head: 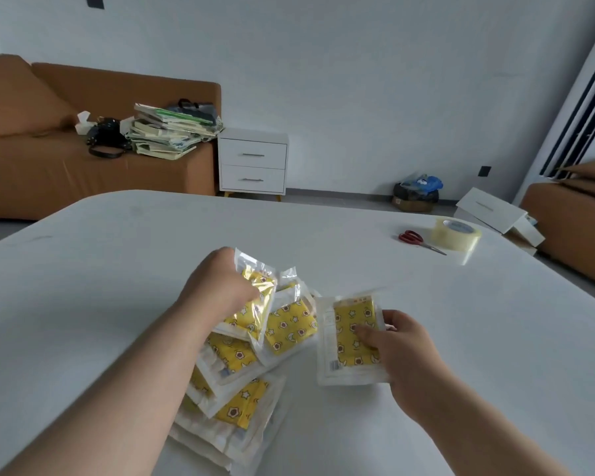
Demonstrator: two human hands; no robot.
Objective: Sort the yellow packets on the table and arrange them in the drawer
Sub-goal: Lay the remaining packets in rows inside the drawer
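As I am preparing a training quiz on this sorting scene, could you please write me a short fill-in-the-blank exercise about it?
1. The right hand holds one yellow packet to the ____ of the pile, where the left hand grips a second packet.
2. The scissors beside the tape roll have ____ handles.
3. The white nightstand by the sofa has ____ drawers, both closed.

Missing words: right; red; two.

Yellow star-print packets point(289, 328) — clear-wrapped, overlapping in a loose heap on table point(323, 228)
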